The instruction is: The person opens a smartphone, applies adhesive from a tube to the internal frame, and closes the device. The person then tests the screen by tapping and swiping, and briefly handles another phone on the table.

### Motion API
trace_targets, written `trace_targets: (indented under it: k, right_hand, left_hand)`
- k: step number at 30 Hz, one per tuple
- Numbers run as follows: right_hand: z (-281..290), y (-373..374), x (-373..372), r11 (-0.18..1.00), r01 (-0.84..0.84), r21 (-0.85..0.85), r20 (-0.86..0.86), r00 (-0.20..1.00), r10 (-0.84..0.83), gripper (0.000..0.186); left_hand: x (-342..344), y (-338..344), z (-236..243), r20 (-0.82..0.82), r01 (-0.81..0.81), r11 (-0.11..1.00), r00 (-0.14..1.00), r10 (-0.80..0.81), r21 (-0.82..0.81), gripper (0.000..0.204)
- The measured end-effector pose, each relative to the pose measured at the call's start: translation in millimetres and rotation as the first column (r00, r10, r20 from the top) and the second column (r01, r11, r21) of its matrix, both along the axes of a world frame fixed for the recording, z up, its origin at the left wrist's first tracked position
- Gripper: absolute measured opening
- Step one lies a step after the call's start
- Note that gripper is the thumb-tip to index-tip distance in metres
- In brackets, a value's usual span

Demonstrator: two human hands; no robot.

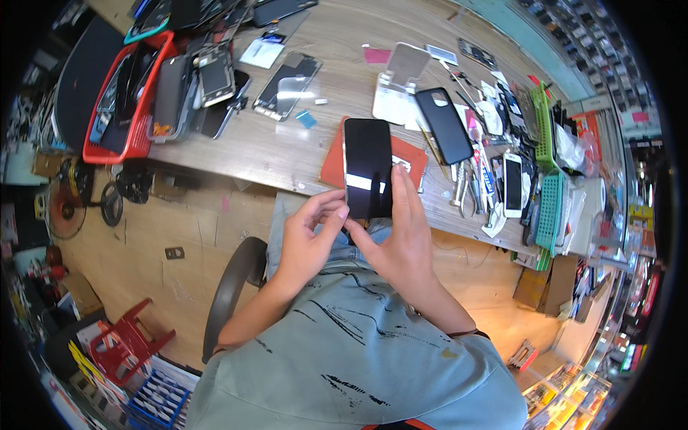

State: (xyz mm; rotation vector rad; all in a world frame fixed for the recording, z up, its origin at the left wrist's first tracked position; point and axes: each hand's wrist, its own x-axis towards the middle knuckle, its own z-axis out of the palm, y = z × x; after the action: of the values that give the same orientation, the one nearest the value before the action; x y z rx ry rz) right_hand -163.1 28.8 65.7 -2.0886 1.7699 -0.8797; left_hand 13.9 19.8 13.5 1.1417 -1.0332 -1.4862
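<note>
Left hand (314,236) pinches a dark phone (368,158) by its near left corner, right hand (401,240) clasps its right side, over a red pad (333,161) at the near edge of a table (222,152)

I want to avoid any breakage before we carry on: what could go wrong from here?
The left hand and right hand hold the dark-screened phone by its edges near the front of the table; if it slipped, it might hit the floor. The white phone lies close to loose metal tools, so a careless reach there could scratch it.
</note>
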Motion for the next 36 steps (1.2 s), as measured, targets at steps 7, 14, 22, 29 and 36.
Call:
trace_targets:
  k: [7,14,22,29,36]
  right_hand:
    - [4.4,14.2,-16.9,0.994,-0.068,0.082,0.241,0.969,0.047,0.091]
    - [0.7,18.9,-17.9,0.976,-0.160,0.147,0.619,0.785,0.036,0.085]
    - [-10.8,11.6,-35.7,0.975,-0.176,0.135,0.664,0.747,0.043,0.075]
    - [-20.3,-16.9,-73.4,0.971,-0.211,0.108,0.828,0.561,0.030,0.059]
    - [-15.4,-18.0,-86.6,0.925,-0.259,0.279,0.854,0.507,-0.116,0.062]
  left_hand:
    - [-10.5,7.9,-6.4,0.148,0.041,0.973,0.989,-0.007,-0.228,0.084]
    - [3.9,-14.6,1.0,0.555,0.200,0.873,0.826,0.095,-0.446,0.104]
    - [-19.8,-4.9,16.6,0.736,0.150,0.827,0.559,0.381,-0.542,0.119]
    - [-36.0,0.1,10.7,0.763,0.105,0.854,0.513,0.393,-0.510,0.115]
    - [-39.7,-0.8,7.6,0.722,0.071,0.836,0.548,0.423,-0.544,0.111]
